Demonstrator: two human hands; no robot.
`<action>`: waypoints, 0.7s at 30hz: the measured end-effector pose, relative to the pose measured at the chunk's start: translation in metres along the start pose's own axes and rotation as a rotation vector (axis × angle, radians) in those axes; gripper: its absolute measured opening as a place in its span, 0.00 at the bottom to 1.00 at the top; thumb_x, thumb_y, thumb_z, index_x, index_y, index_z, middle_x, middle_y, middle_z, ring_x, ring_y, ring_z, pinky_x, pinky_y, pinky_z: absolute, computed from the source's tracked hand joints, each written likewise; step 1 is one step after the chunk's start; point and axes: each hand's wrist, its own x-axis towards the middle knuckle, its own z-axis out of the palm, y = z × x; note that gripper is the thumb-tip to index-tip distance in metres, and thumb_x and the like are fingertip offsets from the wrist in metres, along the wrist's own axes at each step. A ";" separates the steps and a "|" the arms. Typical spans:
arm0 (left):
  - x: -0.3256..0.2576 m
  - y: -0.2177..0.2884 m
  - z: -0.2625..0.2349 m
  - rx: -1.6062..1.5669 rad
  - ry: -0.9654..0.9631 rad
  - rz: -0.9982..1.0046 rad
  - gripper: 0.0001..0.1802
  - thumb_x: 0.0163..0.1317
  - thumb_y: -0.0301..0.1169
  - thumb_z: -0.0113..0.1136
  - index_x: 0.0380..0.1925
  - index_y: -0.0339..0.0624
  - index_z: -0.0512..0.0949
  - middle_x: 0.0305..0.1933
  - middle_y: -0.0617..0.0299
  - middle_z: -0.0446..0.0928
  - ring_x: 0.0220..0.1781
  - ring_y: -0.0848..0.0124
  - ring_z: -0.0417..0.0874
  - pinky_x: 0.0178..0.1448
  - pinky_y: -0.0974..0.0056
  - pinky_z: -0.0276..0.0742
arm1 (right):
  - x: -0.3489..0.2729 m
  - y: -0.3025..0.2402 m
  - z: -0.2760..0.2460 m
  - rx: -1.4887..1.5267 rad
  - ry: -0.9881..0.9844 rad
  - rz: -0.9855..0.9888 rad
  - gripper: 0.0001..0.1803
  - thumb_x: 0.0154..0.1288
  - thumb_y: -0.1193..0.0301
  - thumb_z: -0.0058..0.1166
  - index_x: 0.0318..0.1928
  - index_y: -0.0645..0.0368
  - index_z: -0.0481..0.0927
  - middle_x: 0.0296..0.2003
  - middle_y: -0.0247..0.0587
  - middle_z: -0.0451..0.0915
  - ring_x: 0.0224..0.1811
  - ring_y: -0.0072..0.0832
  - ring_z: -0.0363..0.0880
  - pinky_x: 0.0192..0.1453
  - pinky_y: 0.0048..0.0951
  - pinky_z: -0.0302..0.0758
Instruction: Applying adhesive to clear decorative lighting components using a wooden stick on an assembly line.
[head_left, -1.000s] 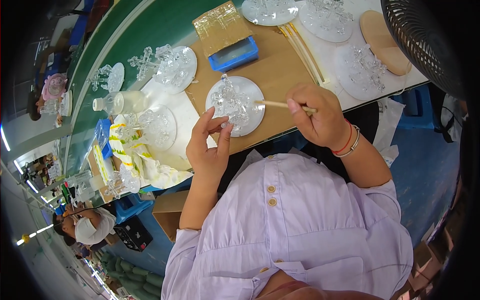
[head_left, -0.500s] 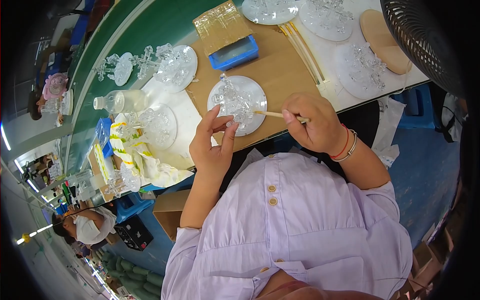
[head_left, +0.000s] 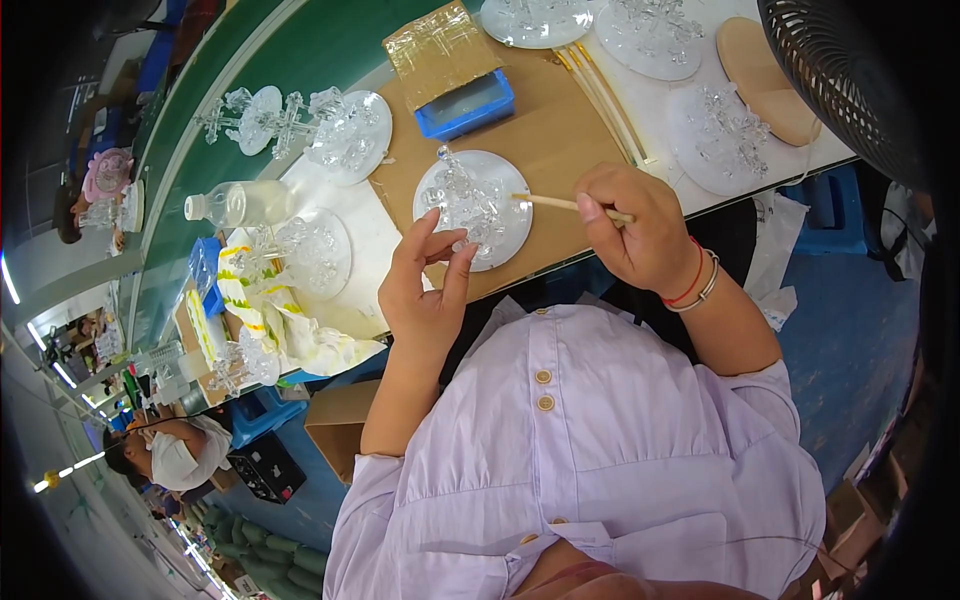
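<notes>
A clear, glassy ornament (head_left: 468, 200) with many small parts lies on a round white disc (head_left: 512, 240), on brown cardboard right in front of me. At its near left edge, my left hand (head_left: 425, 285) has thumb and fingers closed on a small clear part of the ornament. From the right, my right hand (head_left: 632, 228) grips a thin wooden-handled brush (head_left: 552, 202). The brush points left, and its tip is over the right side of the disc. Whether the tip touches the ornament I cannot tell.
A blue tray (head_left: 468, 118) part-covered by a taped cardboard piece (head_left: 440, 50) sits beyond the disc. Several brushes (head_left: 612, 110) lie right of it. A clear bottle (head_left: 240, 204) and patterned cloth (head_left: 290, 320) are at left. A black fan (head_left: 835, 80) stands far right.
My right hand and the brush have shifted slightly right and away from me. A small clear ornament on the green surface at far left has moved right and farther off. My left hand stays put.
</notes>
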 end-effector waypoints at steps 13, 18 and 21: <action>-0.001 0.000 -0.005 -0.011 -0.021 -0.018 0.29 0.54 0.21 0.69 0.57 0.38 0.71 0.39 0.54 0.83 0.38 0.68 0.86 0.44 0.67 0.82 | 0.000 -0.005 -0.001 0.031 0.044 -0.008 0.04 0.61 0.83 0.51 0.34 0.63 0.70 0.28 0.47 0.76 0.26 0.38 0.75 0.31 0.31 0.72; 0.023 0.010 -0.037 0.043 0.034 0.038 0.23 0.50 0.20 0.69 0.49 0.38 0.76 0.41 0.54 0.81 0.39 0.66 0.84 0.45 0.66 0.79 | -0.003 -0.004 -0.005 0.043 0.026 -0.003 0.01 0.64 0.81 0.48 0.36 0.64 0.71 0.28 0.46 0.77 0.25 0.33 0.75 0.31 0.28 0.71; 0.071 0.002 -0.062 0.311 0.146 0.250 0.05 0.52 0.20 0.64 0.29 0.40 0.81 0.34 0.56 0.81 0.39 0.61 0.82 0.45 0.63 0.75 | -0.012 -0.006 -0.019 0.083 0.063 0.095 0.01 0.65 0.81 0.47 0.37 0.64 0.72 0.28 0.45 0.77 0.25 0.32 0.74 0.31 0.28 0.71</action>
